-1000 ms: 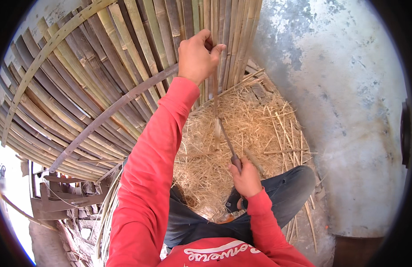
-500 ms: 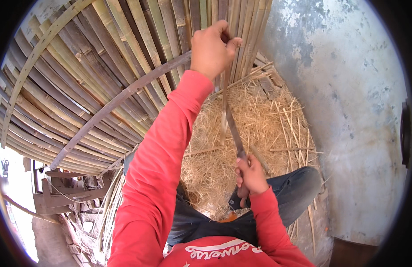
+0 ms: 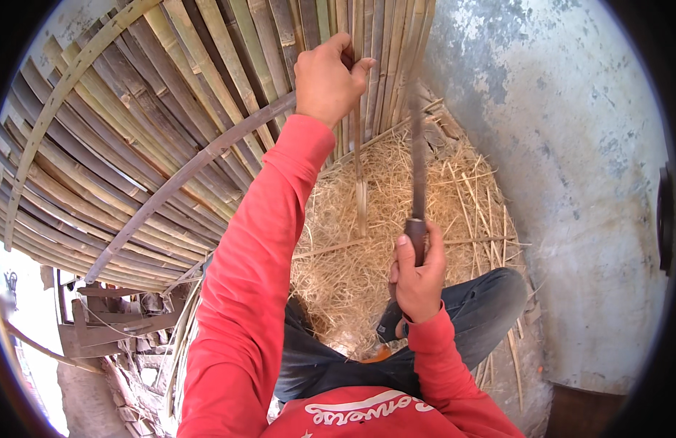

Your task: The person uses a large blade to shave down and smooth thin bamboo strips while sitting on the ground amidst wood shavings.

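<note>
My left hand (image 3: 329,84) is raised at the top middle, fingers pinched round the upper part of a narrow bamboo strip (image 3: 362,201). The strip hangs down over the shavings, paler near its lower end. In my right hand (image 3: 420,283), in front of my crossed legs, is a long-bladed knife (image 3: 419,171) gripped by its dark wooden handle. Its blade points up and away from me, blurred toward the tip, and stands apart from the strip on its right.
A curved panel of bamboo slats (image 3: 184,139), crossed by bowed strips, spans the far left. Pale bamboo shavings (image 3: 330,270) cover the floor before me, with thin sticks (image 3: 473,212) on the right. A worn grey-blue wall (image 3: 571,182) rises on the right.
The knife has swung away from the strip to the right and now points more upright. My right hand has risen; my left hand and the strip have shifted slightly left.
</note>
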